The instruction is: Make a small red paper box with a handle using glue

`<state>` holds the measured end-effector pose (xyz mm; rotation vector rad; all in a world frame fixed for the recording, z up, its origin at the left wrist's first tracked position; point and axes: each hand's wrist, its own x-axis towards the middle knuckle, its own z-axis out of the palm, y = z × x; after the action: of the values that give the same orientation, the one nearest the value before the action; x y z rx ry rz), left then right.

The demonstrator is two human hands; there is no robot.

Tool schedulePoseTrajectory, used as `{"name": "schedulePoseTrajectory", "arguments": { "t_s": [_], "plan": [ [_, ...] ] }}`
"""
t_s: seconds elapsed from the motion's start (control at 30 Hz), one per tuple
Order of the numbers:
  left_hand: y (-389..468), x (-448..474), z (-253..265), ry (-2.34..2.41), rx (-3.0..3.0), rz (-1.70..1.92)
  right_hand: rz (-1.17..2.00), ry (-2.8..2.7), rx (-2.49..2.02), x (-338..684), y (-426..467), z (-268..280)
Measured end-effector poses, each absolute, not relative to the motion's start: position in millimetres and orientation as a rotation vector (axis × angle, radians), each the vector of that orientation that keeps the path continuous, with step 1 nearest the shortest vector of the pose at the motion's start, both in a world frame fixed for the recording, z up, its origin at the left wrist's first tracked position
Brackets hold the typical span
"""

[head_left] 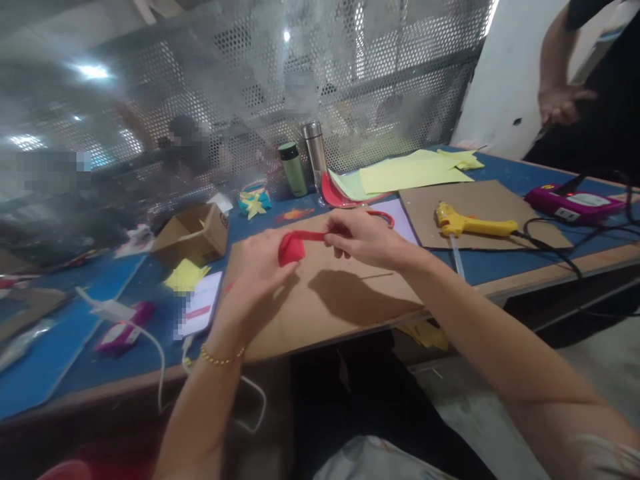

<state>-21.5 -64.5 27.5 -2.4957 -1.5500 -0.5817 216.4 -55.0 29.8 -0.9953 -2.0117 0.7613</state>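
Above a brown cardboard sheet (295,320), a red strip (292,250) is stretched between my two hands; whether it is paper or cloth I cannot tell. My left hand (260,267) is closed around its wider, folded end, with the thumb below. At the other end, my right hand (357,237) pinches the narrow part between thumb and fingers. Red-handled scissors (385,217) lie just behind my right hand, partly hidden by it. A yellow glue gun (480,225) rests on a second cardboard piece (425,207) to the right.
A cardboard box (193,240), a phone (203,303) and a yellow piece (185,277) are on the left. Bottles (293,170) and yellow sheets (410,172) stand or lie at the back. Purple devices (575,202) with cables sit at both sides. A person's hand (565,105) is at upper right.
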Motion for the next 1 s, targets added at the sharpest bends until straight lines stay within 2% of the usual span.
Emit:
{"name": "schedulePoseTrajectory", "arguments": {
  "t_s": [0.13,0.33,1.0],
  "plan": [
    [-61.9,-16.9,16.5,-1.589,-2.435,-0.590,0.752,-1.887,-1.013,198.1,-42.3,23.6],
    [-65.9,-12.3,11.1,-1.610,-2.433,-0.687,1.121,-1.530,-0.880,185.7,-42.8,3.3],
    [-71.7,-1.6,-2.0,-1.556,-2.479,-0.727,1.262,-1.369,-0.893,182.4,-49.3,1.2]
  ]
}}
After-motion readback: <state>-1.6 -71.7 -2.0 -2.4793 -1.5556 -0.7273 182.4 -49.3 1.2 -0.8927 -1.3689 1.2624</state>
